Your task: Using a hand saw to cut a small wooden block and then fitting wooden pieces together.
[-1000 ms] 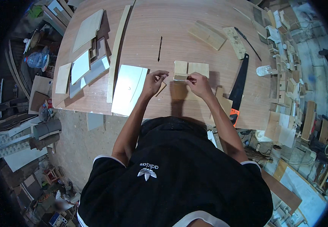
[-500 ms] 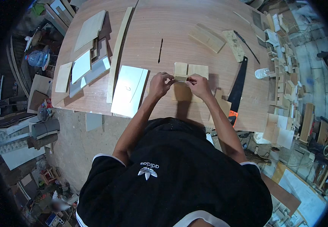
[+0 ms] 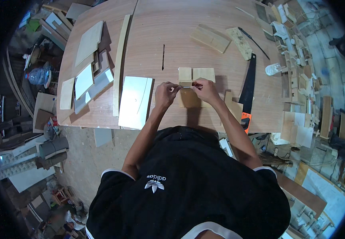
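Near the front edge of the wooden table (image 3: 148, 47), the left hand (image 3: 165, 95) and right hand (image 3: 205, 91) pinch a thin pale strip (image 3: 186, 87) at either end, thumbs and fingertips almost together; the strip sits just before two wooden blocks (image 3: 204, 73); a white panel (image 3: 134, 101) lies left, a handsaw (image 3: 247, 84) right.

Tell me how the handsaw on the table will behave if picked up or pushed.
The handsaw likely flexes a little, its blade being long and flat. It may feel heavier at the orange handle, since the blade narrows away from it. Lying on its broad side, it should slide rather than roll.
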Motion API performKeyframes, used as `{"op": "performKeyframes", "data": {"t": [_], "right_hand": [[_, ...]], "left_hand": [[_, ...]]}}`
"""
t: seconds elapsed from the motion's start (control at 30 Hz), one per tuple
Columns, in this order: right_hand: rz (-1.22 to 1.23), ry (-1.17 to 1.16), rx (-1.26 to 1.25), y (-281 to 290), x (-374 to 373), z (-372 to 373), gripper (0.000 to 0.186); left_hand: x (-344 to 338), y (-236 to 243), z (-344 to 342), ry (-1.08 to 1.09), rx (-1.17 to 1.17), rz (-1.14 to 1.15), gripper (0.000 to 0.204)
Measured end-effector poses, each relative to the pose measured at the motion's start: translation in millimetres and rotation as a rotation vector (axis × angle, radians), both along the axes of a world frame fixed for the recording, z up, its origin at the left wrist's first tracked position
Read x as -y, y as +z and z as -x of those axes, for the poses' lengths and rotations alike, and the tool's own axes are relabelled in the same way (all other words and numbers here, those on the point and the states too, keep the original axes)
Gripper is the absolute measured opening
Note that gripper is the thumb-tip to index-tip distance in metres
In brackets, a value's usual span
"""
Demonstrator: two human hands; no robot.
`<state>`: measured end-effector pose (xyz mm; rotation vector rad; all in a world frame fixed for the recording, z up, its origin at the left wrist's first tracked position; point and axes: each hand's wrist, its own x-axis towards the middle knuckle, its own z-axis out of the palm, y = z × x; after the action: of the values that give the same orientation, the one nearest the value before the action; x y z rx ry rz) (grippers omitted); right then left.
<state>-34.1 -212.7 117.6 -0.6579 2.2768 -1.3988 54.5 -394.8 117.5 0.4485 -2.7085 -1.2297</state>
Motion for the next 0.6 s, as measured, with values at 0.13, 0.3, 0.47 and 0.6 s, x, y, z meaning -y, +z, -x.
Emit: {"op": "performKeyframes", "data": {"t": [0.13,0.3,0.47,0.6], "right_hand": [[0.002,0.034,-0.076,-5,0,2,0.017],[0.022,0.012,-0.043,-4,2,0,0.017],[0.017,0.017,-0.038,-6,2,1,0.018],[0.023,0.032,-0.072,-8,2,2,0.019]], "left_hand": [[0,-3,1,0.012,0.029,-0.015,0.020],[-2,-3,3,0.016,0.014,-0.032,0.020],[1,1,8,-0.081,-0.116,-0.059,0.027],[4,4,15,-0.122,-0.068,-0.037,0.027]]}}
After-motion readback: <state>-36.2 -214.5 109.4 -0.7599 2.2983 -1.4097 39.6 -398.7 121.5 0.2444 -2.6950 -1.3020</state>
